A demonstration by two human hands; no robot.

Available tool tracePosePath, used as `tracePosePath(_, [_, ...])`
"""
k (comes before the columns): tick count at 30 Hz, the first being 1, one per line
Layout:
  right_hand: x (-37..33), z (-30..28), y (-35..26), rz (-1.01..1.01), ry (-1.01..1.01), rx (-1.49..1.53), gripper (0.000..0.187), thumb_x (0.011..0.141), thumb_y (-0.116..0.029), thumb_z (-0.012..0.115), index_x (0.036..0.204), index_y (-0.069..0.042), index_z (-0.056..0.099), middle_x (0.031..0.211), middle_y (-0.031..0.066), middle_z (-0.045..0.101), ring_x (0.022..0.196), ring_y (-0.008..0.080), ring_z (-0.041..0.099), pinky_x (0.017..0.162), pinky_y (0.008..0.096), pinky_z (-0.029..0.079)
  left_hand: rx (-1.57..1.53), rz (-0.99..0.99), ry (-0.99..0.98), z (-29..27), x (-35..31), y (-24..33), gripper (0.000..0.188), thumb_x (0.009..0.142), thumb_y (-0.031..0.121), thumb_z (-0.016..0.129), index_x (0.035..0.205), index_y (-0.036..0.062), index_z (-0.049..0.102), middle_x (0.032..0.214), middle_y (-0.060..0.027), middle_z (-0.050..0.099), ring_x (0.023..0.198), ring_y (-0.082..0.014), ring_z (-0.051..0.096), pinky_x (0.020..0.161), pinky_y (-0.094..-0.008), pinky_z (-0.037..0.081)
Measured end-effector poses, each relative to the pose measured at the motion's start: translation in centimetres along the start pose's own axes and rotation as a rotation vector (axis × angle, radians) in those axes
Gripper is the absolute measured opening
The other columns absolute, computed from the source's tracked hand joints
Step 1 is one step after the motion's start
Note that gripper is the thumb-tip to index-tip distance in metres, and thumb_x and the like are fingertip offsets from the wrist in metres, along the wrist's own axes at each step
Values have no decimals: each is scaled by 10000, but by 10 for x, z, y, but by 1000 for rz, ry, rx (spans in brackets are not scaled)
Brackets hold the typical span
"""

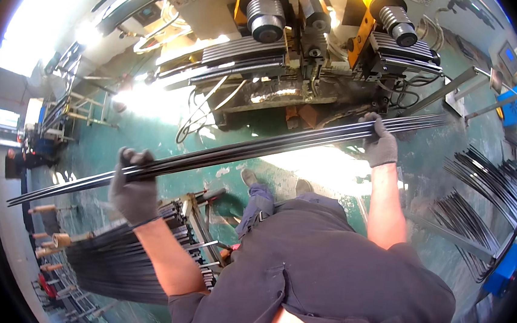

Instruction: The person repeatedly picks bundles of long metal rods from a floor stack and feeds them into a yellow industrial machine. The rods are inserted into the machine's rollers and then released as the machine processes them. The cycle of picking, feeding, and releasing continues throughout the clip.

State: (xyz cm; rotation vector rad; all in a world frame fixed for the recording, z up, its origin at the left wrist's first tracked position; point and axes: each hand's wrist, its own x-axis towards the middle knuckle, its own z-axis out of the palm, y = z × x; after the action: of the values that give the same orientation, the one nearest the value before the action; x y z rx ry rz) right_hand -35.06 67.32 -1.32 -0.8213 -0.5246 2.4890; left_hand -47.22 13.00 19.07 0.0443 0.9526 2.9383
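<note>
Across my body I hold a bundle of several long, thin dark metal rods, its right end higher in the picture than its left. My left hand, in a grey glove, is closed round the bundle toward its left part. Farther right, my right hand, gloved the same way, grips the rods with its fingers wrapped over them. Both ends of the bundle stick out well past my hands. Beyond the rods stands a machine with two yellow-and-steel cylinders; the rods pass in front of it, apart from its bed.
At lower left, a rack bears many more dark rods. Further dark rods lie fanned on a stand at the right, near a blue box. Cables hang from the machine over the green floor.
</note>
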Motion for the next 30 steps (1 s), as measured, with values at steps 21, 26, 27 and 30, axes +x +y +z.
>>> tracePosePath(21, [117, 219, 50, -361, 113, -114, 227, 1026, -160, 690, 1170, 16, 690, 1039, 135, 756, 881, 292, 740, 772, 497, 633, -80, -261, 157, -183, 324, 13, 334, 1049, 160, 597, 1264, -75, 698, 1292, -226, 724, 1264, -349, 668, 1161, -531, 495])
tracePosePath(26, [166, 215, 18, -410, 148, -229, 239, 1061, -196, 664, 1081, 38, 710, 954, 132, 732, 792, 270, 710, 732, 399, 615, -2, -222, 211, -208, 353, 40, 286, 1072, 156, 604, 1230, -55, 716, 1230, -202, 752, 1173, -307, 717, 1057, -468, 596])
tracePosePath(27, [172, 211, 16, -388, 128, -246, 238, 1056, -200, 670, 1060, 33, 718, 940, 130, 733, 775, 270, 709, 718, 396, 613, 8, -241, 209, -215, 357, 30, 264, 1062, 142, 628, 1216, -54, 716, 1202, -192, 759, 1145, -295, 724, 1033, -454, 606])
tracePosePath(30, [193, 199, 12, -445, 58, -237, 260, 1054, -239, 674, 1011, 11, 733, 890, 108, 729, 756, 263, 706, 674, 381, 601, 115, -247, 227, -204, 366, 1, 239, 1036, 112, 671, 1193, -66, 700, 1149, -177, 764, 1084, -281, 733, 1001, -435, 614])
